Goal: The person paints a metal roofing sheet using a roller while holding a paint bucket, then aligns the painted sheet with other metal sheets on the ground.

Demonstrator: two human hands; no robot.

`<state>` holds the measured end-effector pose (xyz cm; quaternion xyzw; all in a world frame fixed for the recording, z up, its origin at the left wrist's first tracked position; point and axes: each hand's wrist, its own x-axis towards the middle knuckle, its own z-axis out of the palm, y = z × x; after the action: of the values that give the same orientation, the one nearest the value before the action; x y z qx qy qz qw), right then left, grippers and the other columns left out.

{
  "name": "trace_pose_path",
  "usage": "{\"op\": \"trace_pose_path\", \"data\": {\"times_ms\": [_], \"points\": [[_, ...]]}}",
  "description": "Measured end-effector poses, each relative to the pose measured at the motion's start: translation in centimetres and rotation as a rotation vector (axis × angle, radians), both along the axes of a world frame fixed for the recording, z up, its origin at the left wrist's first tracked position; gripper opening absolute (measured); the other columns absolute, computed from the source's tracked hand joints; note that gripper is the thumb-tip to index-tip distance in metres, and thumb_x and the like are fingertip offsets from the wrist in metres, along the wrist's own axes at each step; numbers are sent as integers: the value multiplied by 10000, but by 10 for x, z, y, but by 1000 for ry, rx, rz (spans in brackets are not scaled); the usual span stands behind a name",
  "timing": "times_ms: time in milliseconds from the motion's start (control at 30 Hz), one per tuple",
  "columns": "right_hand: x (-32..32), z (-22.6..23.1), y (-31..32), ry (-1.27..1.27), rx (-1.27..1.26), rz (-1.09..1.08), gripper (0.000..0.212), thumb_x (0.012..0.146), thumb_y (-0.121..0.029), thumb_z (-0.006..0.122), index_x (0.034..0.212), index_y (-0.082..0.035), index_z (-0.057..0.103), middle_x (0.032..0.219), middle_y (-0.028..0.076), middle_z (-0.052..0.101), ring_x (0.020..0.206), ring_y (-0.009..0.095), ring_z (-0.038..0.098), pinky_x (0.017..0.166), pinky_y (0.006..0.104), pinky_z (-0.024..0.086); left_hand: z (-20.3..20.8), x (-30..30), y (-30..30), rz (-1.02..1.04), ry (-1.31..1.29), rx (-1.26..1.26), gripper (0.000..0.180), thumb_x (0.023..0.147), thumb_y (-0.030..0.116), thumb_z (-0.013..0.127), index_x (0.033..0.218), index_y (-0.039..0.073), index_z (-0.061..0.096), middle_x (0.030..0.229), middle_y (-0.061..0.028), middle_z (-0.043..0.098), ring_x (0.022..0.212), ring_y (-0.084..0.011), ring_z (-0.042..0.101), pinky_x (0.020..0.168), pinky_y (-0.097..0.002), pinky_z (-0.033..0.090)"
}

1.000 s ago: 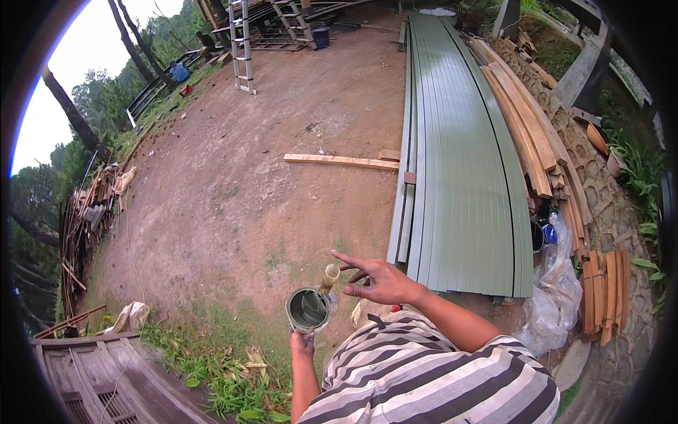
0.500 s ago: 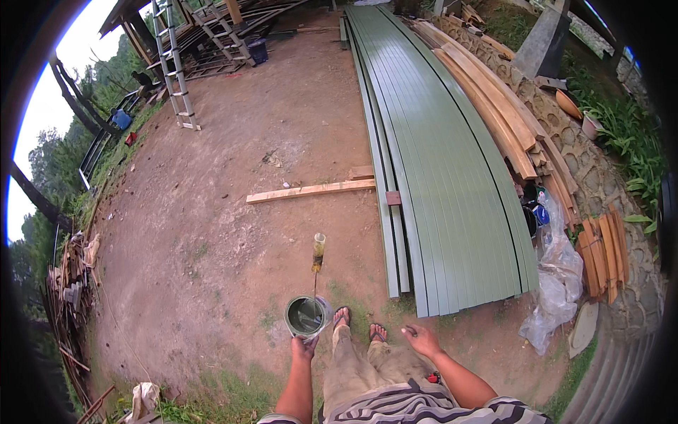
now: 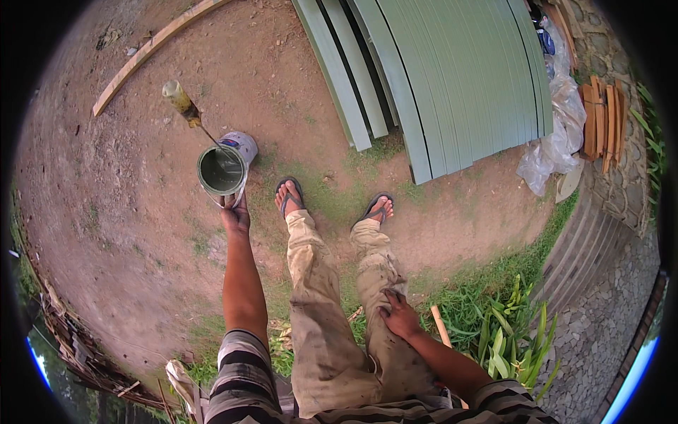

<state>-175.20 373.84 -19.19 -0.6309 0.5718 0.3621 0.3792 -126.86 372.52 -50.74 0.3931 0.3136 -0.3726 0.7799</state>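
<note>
My left hand (image 3: 237,213) is closed on the near side of a white paint can (image 3: 244,145), by its pale wire or strap handle. Dark green paint (image 3: 217,177) lies inside, and the rim is smeared with it. A thin rod slants out of the can, with a stained, clear plastic bottle (image 3: 182,104) at its upper end; its lower end is hidden inside. My right hand (image 3: 400,315) rests on the right leg of my stained tan trousers (image 3: 321,360), fingers apart and holding nothing.
Long green panels (image 3: 470,92) lie stacked ahead to the right. Beside them are crumpled clear plastic sheeting (image 3: 561,127) and short wooden pieces (image 3: 604,124). A long timber (image 3: 152,48) crosses the dirt at far left. Leafy plants (image 3: 505,336) grow near my right arm.
My view has tipped downward. The can, in my left hand, now appears farther left, with the bottle leaning left. My right hand has moved from the air onto my trouser leg.
</note>
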Motion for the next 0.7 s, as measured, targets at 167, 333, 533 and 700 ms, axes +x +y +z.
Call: {"op": "trace_pose_path", "data": {"times_ms": [167,333,533,700], "points": [[10,-11,20,-7,31,-189,598,919,-416,675,1448,-212,485,1434,242,488,1168,463,614,925,527,551,-38,25,-7,-52,14,-1,539,895,-101,369,1433,-88,365,1493,-292,420,1363,-453,478,1140,-558,469],[8,-14,18,-92,-15,-284,525,909,-374,698,1383,-214,535,1400,204,517,1114,454,642,889,532,560,-25,57,14,-126,55,443,320,1017,129,461,1229,-110,458,1333,-256,502,1248,-408,560,1060,-555,543],[-20,-11,23,-68,-9,-443,557,902,-388,694,1406,-229,520,1423,172,489,1168,435,617,945,524,538,62,-12,-2,-390,113,680,637,1034,358,529,1512,7,297,1541,-189,360,1389,-391,452,1077,-546,504],[-39,-2,-3,-57,-27,-543,562,892,-350,701,1406,-195,537,1393,174,532,1154,424,626,941,507,544,142,-102,18,-981,-67,871,622,989,287,579,1544,136,343,1480,-151,481,1293,-315,553,972,-476,528]]}}
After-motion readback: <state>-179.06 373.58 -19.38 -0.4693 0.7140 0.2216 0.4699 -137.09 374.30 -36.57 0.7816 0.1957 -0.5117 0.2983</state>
